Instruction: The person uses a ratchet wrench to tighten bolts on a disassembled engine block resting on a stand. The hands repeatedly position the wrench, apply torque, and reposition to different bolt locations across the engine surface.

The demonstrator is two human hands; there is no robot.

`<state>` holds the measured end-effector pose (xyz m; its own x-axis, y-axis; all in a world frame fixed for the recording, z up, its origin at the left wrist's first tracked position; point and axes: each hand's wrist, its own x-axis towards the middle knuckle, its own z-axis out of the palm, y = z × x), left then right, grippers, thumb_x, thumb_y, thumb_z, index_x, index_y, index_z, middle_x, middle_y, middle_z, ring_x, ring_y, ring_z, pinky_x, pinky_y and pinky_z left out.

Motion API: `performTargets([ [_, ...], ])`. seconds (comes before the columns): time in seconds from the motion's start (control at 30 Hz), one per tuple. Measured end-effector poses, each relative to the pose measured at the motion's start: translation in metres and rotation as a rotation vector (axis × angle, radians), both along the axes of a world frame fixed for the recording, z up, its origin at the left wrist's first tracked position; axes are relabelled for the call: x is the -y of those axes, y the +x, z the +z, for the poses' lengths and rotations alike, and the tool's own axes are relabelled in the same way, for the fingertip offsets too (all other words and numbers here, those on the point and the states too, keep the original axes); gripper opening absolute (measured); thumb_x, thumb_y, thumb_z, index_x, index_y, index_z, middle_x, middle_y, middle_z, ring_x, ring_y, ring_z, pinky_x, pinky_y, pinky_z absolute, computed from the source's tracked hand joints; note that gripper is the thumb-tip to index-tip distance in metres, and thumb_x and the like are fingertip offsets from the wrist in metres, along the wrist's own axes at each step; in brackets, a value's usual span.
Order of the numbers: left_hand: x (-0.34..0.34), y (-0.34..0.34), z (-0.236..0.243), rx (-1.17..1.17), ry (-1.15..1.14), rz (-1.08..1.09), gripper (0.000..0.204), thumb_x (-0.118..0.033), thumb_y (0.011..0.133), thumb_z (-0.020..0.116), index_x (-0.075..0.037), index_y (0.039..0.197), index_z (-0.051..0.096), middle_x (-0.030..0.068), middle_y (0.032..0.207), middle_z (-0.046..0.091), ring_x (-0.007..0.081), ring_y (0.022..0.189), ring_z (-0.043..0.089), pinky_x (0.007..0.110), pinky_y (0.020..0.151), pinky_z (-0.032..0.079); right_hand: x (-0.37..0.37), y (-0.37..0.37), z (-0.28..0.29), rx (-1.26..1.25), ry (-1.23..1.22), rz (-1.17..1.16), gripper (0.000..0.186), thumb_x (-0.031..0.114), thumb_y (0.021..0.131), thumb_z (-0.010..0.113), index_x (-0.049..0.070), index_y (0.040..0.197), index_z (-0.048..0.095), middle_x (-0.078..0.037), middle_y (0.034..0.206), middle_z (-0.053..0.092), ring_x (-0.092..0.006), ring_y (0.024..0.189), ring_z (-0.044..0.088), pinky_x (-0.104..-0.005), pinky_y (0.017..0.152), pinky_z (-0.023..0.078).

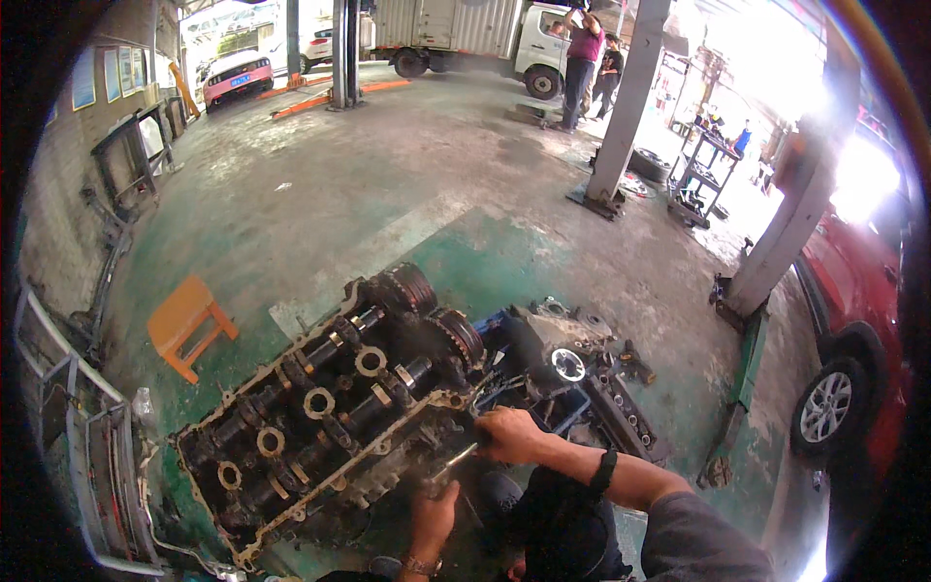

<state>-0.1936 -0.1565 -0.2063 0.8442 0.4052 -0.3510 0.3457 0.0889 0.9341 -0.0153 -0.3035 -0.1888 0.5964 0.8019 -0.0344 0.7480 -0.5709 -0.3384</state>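
Note:
A large, dirty cylinder head [320, 407] lies in front of me, with two camshafts and dark toothed sprockets [456, 341] at its far right end. Close to its near right side, my left hand [433, 519] is closed round a shiny metal bar-like tool [451, 464], perhaps a ratchet. The tool slants up toward my right hand [509, 435]. That hand is closed at the right corner of the cylinder head, its fingers bent and partly hidden. What it grips, if anything, I cannot make out.
More engine parts [562, 335] lie right of the cylinder head. An orange stool [189, 325] is at left, near a metal frame [87, 436]. Grey posts [630, 107] and a red car [858, 291] stand right. Two people [585, 58] stand by a white truck [465, 29].

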Motion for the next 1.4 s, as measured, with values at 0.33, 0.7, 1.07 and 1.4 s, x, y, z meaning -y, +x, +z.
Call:
performTargets([
  [0.33, 0.0, -0.001, 0.008, -0.037, -0.038, -0.023, 0.042, -0.027, 0.089, 0.068, 0.003, 0.117, 0.058, 0.0139, 0.113, 0.064, 0.0283, 0.099, 0.059, 0.041, 0.089, 0.045, 0.0, 0.001, -0.007, 0.021, 0.003, -0.005, 0.045, 0.046, 0.073, 0.074, 0.01, 0.097, 0.064, -0.016, 0.086, 0.065, -0.0392, 0.087, 0.063, -0.0504, 0.071, 0.051],
  [0.7, 0.0, -0.001, 0.001, 0.106, -0.016, -0.013, 0.04, -0.024, 0.088, 0.069, 0.002, 0.117, 0.057, 0.0125, 0.112, 0.063, 0.0289, 0.1, 0.058, 0.042, 0.092, 0.043, 0.0, -0.001, 0.0, 0.001, -0.02, 0.001, 0.044, 0.047, 0.075, 0.072, 0.01, 0.098, 0.064, -0.016, 0.087, 0.066, -0.0384, 0.087, 0.063, -0.05, 0.071, 0.051],
  [1.07, 0.003, -0.001, 0.009, 0.083, 0.034, 0.05, 0.025, -0.02, 0.088, 0.068, 0.002, 0.099, 0.066, 0.0101, 0.089, 0.07, 0.0201, 0.079, 0.063, 0.036, 0.074, 0.048, -0.001, -0.001, 0.003, -0.014, -0.073, -0.004, 0.047, 0.046, 0.075, 0.072, 0.01, 0.105, 0.064, -0.017, 0.088, 0.066, -0.0386, 0.089, 0.063, -0.05, 0.073, 0.052],
  [1.4, 0.003, 0.0, 0.003, 0.048, 0.016, 0.04, 0.025, -0.02, 0.088, 0.067, 0.002, 0.099, 0.066, 0.0087, 0.089, 0.07, 0.0183, 0.08, 0.062, 0.035, 0.075, 0.048, 0.0, 0.002, -0.002, -0.02, -0.043, 0.011, 0.045, 0.044, 0.075, 0.072, 0.008, 0.101, 0.063, -0.017, 0.088, 0.066, -0.0394, 0.09, 0.063, -0.0506, 0.074, 0.051],
])
